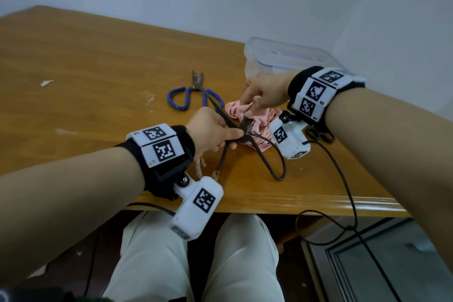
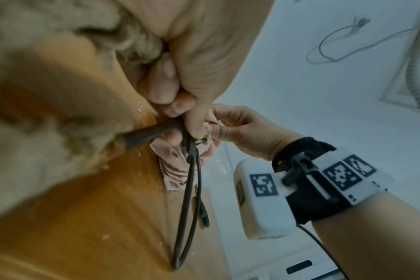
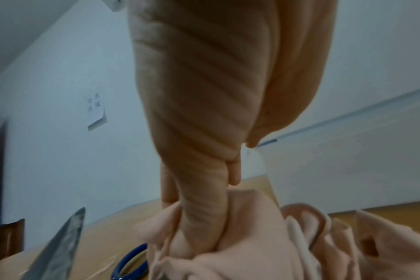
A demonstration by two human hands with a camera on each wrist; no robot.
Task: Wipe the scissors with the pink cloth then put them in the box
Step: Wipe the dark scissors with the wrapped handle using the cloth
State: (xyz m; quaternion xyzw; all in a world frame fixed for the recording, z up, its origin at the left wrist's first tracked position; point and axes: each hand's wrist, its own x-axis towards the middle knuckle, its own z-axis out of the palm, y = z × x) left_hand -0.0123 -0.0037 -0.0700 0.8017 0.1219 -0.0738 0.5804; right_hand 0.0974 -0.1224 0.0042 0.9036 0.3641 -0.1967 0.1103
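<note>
The left hand (image 1: 213, 130) pinched the dark scissors (image 1: 247, 140) at the pivot, steadying them over the table (image 1: 98, 81), so the right hand (image 1: 264, 92), gripping the pink cloth (image 1: 257, 117), could wipe a blade, the box (image 1: 282, 56) waiting just beyond.

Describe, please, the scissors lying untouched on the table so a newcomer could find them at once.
On the wooden table, look left of the clear box and just beyond the pink cloth. The blue scissors lie flat there, tips pointing away. Their bright blue loops set them apart from the dark scissors that the left hand grips.
</note>
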